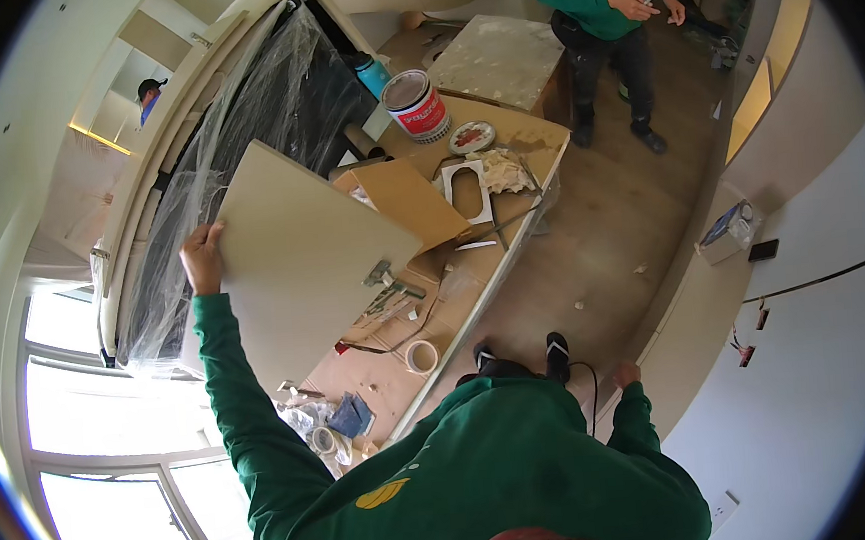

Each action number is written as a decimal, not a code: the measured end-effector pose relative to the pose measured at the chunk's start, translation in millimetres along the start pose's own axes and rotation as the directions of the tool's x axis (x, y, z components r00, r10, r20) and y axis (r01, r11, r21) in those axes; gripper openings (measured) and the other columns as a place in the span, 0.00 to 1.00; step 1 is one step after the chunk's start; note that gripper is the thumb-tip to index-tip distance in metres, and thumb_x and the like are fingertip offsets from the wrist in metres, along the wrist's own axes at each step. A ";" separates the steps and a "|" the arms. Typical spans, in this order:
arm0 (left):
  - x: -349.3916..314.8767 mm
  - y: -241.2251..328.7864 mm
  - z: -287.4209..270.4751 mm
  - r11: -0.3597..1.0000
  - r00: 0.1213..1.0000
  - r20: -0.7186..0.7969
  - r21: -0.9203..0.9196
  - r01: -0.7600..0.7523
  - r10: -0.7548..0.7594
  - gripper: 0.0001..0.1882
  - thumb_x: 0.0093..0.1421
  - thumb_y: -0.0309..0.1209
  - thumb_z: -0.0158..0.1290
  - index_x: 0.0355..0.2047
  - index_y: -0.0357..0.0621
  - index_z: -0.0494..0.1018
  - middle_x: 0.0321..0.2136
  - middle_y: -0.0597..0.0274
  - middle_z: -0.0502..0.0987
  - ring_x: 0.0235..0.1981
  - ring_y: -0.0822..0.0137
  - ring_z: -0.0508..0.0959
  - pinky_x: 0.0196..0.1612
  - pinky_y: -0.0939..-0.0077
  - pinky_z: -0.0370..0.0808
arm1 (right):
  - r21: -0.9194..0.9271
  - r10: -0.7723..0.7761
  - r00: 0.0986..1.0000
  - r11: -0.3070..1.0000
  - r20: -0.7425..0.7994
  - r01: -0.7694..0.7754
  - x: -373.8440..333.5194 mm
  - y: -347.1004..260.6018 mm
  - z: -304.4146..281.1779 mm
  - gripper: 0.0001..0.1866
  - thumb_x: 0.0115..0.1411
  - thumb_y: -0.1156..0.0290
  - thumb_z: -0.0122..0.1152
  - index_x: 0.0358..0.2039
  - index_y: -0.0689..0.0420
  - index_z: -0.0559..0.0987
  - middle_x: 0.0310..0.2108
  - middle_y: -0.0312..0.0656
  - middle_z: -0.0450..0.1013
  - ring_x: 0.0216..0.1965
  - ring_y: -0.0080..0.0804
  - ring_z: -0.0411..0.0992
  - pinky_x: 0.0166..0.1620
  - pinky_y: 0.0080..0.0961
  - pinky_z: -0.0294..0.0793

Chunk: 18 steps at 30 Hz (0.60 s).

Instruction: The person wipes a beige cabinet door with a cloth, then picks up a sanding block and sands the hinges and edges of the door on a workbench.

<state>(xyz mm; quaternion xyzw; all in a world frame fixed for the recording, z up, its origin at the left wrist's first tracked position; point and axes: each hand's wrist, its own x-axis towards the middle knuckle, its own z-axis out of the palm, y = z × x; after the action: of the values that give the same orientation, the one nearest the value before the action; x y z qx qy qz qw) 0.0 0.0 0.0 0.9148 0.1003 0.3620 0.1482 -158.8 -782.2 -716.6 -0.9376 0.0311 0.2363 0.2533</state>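
My left hand (202, 258) grips the left edge of a large beige cabinet door (301, 259), thumb over its near face. The door leans at a slant above the covered worktop. A metal hinge (383, 275) sticks out from its right edge. On the other side, my right hand (626, 374) hangs low beside the pale ledge, close to a black cable (594, 399). Its fingers are small and blurred, so I cannot make out whether it holds anything.
The worktop (510, 234) carries a red-and-white paint can (415, 107), a cardboard box (403, 202), a tape roll (422, 357) and scraps. Plastic sheeting (233, 143) hangs behind the door. A person in green (605, 17) stands at the far right. A tissue box (731, 231) sits on the right ledge.
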 end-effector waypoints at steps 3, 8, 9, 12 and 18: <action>5.1 -20.5 89.8 0.969 0.997 0.010 -0.232 0.080 -0.080 0.21 0.64 0.37 0.63 0.23 0.33 0.73 0.15 0.65 0.65 0.20 0.74 0.61 0.25 0.70 0.63 | 0.811 0.369 0.926 0.514 0.085 -0.279 -4.9 -4.6 -42.9 0.16 0.64 0.57 0.60 0.47 0.53 0.80 0.34 0.40 0.79 0.35 0.37 0.78 0.35 0.40 0.78; 16.6 -55.9 213.4 0.961 0.938 0.210 0.033 0.275 -0.276 0.33 0.62 0.57 0.61 0.26 0.31 0.78 0.21 0.41 0.76 0.22 0.50 0.74 0.32 0.55 0.71 | 0.901 0.591 0.800 0.283 0.107 -0.329 -82.3 -21.6 -67.1 0.14 0.69 0.61 0.53 0.43 0.57 0.80 0.35 0.43 0.80 0.28 0.34 0.78 0.26 0.31 0.77; 20.8 -65.3 232.5 0.954 0.915 0.272 0.057 0.294 -0.298 0.34 0.61 0.60 0.60 0.27 0.32 0.79 0.24 0.40 0.78 0.26 0.47 0.77 0.35 0.54 0.72 | 0.883 0.623 0.769 0.270 0.144 -0.385 -102.6 -25.9 -59.2 0.14 0.69 0.61 0.52 0.41 0.58 0.79 0.35 0.44 0.79 0.29 0.35 0.79 0.26 0.33 0.78; 5.3 -116.8 286.6 0.933 0.847 0.392 0.127 0.336 -0.358 0.38 0.60 0.66 0.57 0.33 0.34 0.81 0.33 0.39 0.82 0.36 0.40 0.82 0.42 0.49 0.75 | 0.853 0.647 0.602 -0.153 0.468 -0.499 -163.7 -35.5 -43.5 0.09 0.67 0.66 0.51 0.43 0.52 0.78 0.28 0.40 0.72 0.22 0.31 0.67 0.24 0.30 0.66; -37.9 -122.3 345.3 0.897 0.829 0.344 0.152 0.414 -0.441 0.44 0.61 0.69 0.53 0.57 0.38 0.68 0.40 0.36 0.83 0.47 0.33 0.80 0.51 0.45 0.75 | 0.877 0.756 0.566 -0.024 0.330 -0.480 -205.0 -93.0 -51.6 0.15 0.68 0.61 0.52 0.50 0.51 0.79 0.36 0.42 0.78 0.27 0.34 0.75 0.27 0.35 0.72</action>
<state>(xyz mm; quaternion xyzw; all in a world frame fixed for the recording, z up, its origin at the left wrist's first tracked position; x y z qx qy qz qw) 202.5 34.9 -305.6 0.9252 0.2856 0.1367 0.2091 -301.9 -739.2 -540.5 -0.5187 0.6056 0.1428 0.5864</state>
